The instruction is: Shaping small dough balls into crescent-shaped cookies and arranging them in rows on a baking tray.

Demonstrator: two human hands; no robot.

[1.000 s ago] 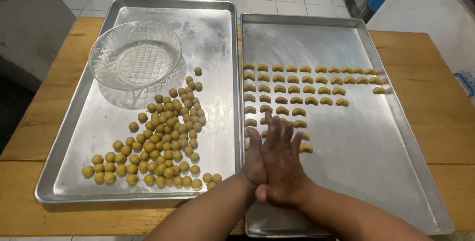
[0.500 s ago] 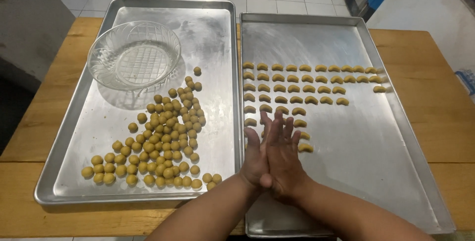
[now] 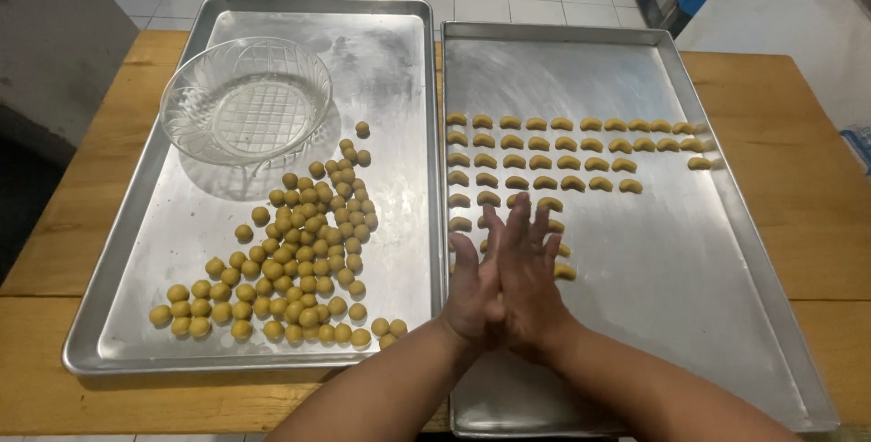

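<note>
Rolling: both hands are pressed palm to palm over the near left part of the right tray [image 3: 689, 297]; judged from this pose, a piece is being worked between the palms.
Left hand [image 3: 467, 301]: flat, fingers straight, thumb up, lying under and left of the other hand.
Right hand [image 3: 531, 274]: flat, fingers straight and pointing far, laid across the left palm.
Held piece: hidden; I cannot tell whether any dough sits between the palms.
Balls [image 3: 290, 260]: many small yellow-brown balls, loose in a heap on the near half of the left tray [image 3: 91, 315], left of the hands.
Crescents [image 3: 562, 142]: shaped curved pieces in rows on the right tray, running left to right. The far rows are long. The near rows are short and partly covered by the fingers.
Bowl [image 3: 245, 102]: clear glass, empty, on the far left part of the left tray.
Table [image 3: 780, 224]: wood, bearing both trays side by side, their rims touching or nearly so.
Step in hand: judged as shaping one piece, midway in the batch, since a large heap of balls is unshaped.
Next move calls for: opening the palms low over the right tray, setting any shaped piece at the right end of the shortest near row, clear of its neighbours, and a reach left for one ball without scattering the heap.
</note>
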